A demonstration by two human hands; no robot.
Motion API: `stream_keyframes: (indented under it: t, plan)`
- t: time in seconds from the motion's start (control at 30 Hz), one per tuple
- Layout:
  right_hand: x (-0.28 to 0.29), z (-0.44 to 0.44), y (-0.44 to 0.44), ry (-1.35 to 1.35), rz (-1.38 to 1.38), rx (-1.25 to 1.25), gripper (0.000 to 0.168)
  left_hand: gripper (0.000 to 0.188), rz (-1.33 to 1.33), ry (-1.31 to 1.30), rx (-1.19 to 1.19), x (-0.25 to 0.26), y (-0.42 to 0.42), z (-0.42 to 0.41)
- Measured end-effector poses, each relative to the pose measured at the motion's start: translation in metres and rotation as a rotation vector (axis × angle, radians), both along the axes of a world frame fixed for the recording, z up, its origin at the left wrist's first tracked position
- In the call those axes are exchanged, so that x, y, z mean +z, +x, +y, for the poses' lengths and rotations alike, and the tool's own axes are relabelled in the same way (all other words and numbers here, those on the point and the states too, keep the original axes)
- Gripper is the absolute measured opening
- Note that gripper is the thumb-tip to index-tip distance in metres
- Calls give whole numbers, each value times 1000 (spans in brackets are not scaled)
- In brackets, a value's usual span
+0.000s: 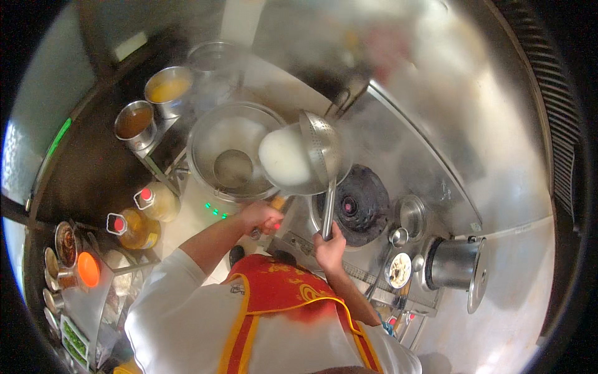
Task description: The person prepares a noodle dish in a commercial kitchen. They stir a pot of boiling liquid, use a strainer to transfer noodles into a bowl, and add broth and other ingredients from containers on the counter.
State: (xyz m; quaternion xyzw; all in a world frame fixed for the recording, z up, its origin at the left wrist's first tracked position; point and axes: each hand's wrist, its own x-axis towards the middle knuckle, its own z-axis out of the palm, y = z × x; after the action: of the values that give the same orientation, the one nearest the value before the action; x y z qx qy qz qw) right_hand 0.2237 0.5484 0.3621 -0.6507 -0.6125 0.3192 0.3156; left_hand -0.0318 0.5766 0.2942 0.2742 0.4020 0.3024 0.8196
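Observation:
My left hand (260, 219) is closed around the handle of a metal wok (299, 188); a bit of wooden handle shows beside the fingers. The wok is raised above the stove, overlapping the right rim of a large steel pot (198, 175). A smooth white mass (284, 156), perhaps milky liquid, fills the wok's left side. In my right hand (330, 248) is the long metal handle of a perforated strainer ladle (322, 145). Its bowl stands on edge over the wok, hiding part of it. Steam blurs the inside of the large pot.
A black burner (366, 210) lies below and right of the wok. Further right are a small ladle (398, 237), a bowl of pale pieces (399, 271) and a lidded steel pot (451, 264). Oil jugs (139, 229) and steel pots of yellow (168, 89) and brown liquid (135, 122) stand left.

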Motion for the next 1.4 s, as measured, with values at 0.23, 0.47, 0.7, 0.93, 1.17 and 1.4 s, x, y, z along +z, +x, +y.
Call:
stream_keyframes:
  t: [0.23,0.47,0.7,0.93,1.17,1.4]
  plan:
    - [32,18,-40,91,-162,108,44,32,-354,-149,4,-21,-16,23]
    - [50,30,-63,265,-226,154,36,21,-755,-180,12,-40,-8,24]
    - [54,32,-69,264,-236,234,59,15,-981,-102,-29,-27,8,10]
    - [49,25,-60,336,-249,204,52,13,-993,-191,-15,-21,15,5]
    - [28,18,-25,152,-4,151,41,18,-768,-240,-109,-43,24,8]
    - [8,-25,57,-297,778,-144,27,15,-70,7,-104,15,82,-11]
